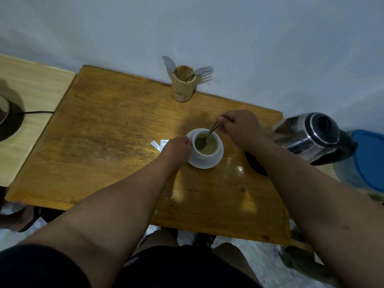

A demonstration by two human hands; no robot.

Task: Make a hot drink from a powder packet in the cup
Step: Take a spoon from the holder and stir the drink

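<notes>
A white cup [209, 155] stands on a white saucer [217, 162] near the middle of the wooden table [104, 142]. Pale brown liquid fills the cup. My left hand [176, 149] grips the cup's left side. My right hand [241, 126] pinches the handle of a metal spoon [207, 136] whose bowl sits in the liquid. A torn white powder packet [159, 144] lies flat just left of the saucer, partly hidden by my left hand.
A steel electric kettle [311, 138] sits at the table's right edge on a black base [254, 164]. A wooden holder [182, 85] with a spoon and fork stands at the back by the wall. A blue-lidded container [367, 159] is at far right. A lighter table [31, 100] adjoins on the left.
</notes>
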